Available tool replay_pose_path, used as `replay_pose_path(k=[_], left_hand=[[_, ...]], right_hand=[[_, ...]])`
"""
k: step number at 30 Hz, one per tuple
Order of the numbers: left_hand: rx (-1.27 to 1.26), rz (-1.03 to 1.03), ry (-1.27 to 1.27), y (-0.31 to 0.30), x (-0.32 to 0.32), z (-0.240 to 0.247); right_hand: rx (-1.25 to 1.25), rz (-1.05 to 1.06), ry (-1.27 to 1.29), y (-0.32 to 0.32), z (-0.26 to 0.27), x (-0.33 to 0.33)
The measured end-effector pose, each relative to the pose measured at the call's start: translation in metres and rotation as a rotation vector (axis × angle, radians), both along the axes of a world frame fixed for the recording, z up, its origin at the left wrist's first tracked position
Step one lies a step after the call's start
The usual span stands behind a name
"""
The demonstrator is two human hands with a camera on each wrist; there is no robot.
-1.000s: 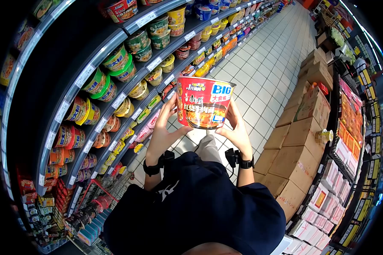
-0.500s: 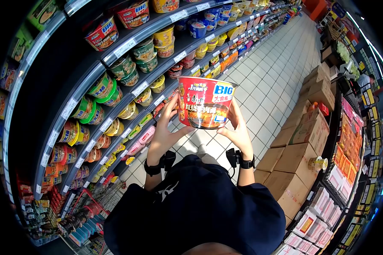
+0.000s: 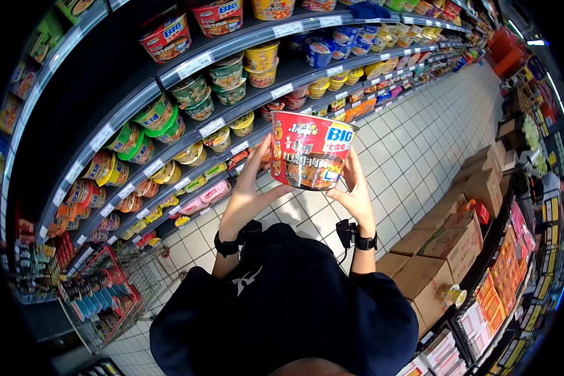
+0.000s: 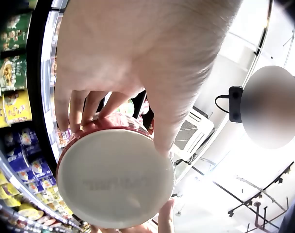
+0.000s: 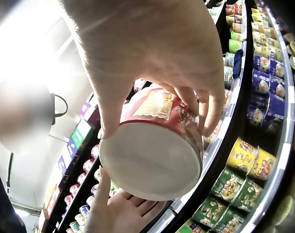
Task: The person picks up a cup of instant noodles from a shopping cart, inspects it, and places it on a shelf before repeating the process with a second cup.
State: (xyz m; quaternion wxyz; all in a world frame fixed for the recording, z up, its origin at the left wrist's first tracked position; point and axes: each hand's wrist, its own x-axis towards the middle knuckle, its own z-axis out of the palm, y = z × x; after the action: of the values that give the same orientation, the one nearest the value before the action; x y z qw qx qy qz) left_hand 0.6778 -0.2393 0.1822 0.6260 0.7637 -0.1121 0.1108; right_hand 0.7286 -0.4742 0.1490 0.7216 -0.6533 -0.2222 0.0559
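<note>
A large red instant noodle bowl (image 3: 307, 150) with a blue "BIG" label is held up in front of the chest between both hands. My left hand (image 3: 249, 191) grips its left side, with the thumb at the lower edge and the fingers curving behind. On the opposite side my right hand (image 3: 356, 194) holds it the same way. Both wrist views show the bowl's white round base (image 4: 116, 179) from below, with fingers bent around the red wall (image 5: 152, 109). The bowl stands nearly upright, its printed front toward the head camera.
Shelves of noodle bowls line the left, with red bowls (image 3: 219, 17) on an upper tier and green ones (image 3: 191, 94) lower. A shopping cart (image 3: 116, 294) stands at lower left. Cardboard boxes (image 3: 423, 276) are stacked along the right. A tiled aisle (image 3: 413, 138) runs ahead.
The head view has turned, so the shelves spread further right and the cart shows more fully. Both hands keep hold of the noodle bowl, which sits slightly further right in view.
</note>
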Motion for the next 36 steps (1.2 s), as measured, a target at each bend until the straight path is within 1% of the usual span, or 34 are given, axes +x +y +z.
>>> replay_pose_path(k=[3, 5, 7, 9, 11, 12, 15, 17, 19, 21, 23, 25, 26, 28, 31, 32, 33, 36], left_hand=[[-0.045, 0.056, 0.012, 0.008, -0.001, -0.007], [-0.009, 0.113, 0.014, 0.010, -0.002, -0.001], [-0.043, 0.130, 0.054, 0.013, -0.002, 0.001], [-0.060, 0.145, 0.074, 0.015, -0.001, 0.002], [0.037, 0.181, 0.074, 0.019, 0.002, 0.000], [0.061, 0.183, 0.016, 0.021, 0.007, -0.002], [0.078, 0.159, 0.014, 0.027, 0.021, 0.006], [0.093, 0.146, -0.001, 0.031, 0.032, 0.011], [0.033, 0.125, -0.026, 0.033, 0.044, 0.021], [-0.016, 0.112, -0.045, 0.040, 0.059, 0.029], [-0.022, 0.094, -0.167, 0.052, 0.078, 0.026], [-0.024, 0.138, -0.144, 0.058, 0.090, 0.035], [0.003, 0.150, -0.172, 0.063, 0.098, 0.038], [0.054, 0.172, -0.225, 0.078, 0.116, 0.042], [0.138, 0.224, -0.267, 0.092, 0.138, 0.059], [0.165, 0.249, -0.256, 0.096, 0.144, 0.066], [0.161, 0.274, -0.252, 0.099, 0.150, 0.072], [0.230, 0.296, -0.295, 0.115, 0.169, 0.088]], right_hand=[[0.008, 0.064, -0.033, 0.008, 0.004, 0.010], [-0.007, 0.102, -0.028, 0.014, 0.005, 0.016], [0.040, 0.108, -0.050, 0.022, 0.002, 0.024], [0.006, 0.143, -0.032, 0.023, -0.001, 0.031], [0.009, 0.154, -0.041, 0.025, -0.001, 0.040], [0.009, 0.161, -0.036, 0.027, 0.002, 0.043], [0.020, 0.161, -0.068, 0.030, 0.006, 0.059], [0.021, 0.154, -0.100, 0.032, 0.017, 0.070], [0.005, 0.152, -0.142, 0.035, 0.027, 0.086], [-0.089, 0.159, -0.186, 0.040, 0.034, 0.106], [-0.071, 0.171, -0.187, 0.047, 0.044, 0.126], [-0.077, 0.174, -0.289, 0.056, 0.057, 0.145], [-0.109, 0.198, -0.266, 0.059, 0.068, 0.153], [-0.122, 0.198, -0.350, 0.071, 0.076, 0.177], [-0.131, 0.228, -0.458, 0.088, 0.104, 0.209], [-0.125, 0.238, -0.445, 0.094, 0.115, 0.218], [-0.161, 0.232, -0.499, 0.099, 0.120, 0.230], [-0.157, 0.278, -0.553, 0.115, 0.134, 0.262]])
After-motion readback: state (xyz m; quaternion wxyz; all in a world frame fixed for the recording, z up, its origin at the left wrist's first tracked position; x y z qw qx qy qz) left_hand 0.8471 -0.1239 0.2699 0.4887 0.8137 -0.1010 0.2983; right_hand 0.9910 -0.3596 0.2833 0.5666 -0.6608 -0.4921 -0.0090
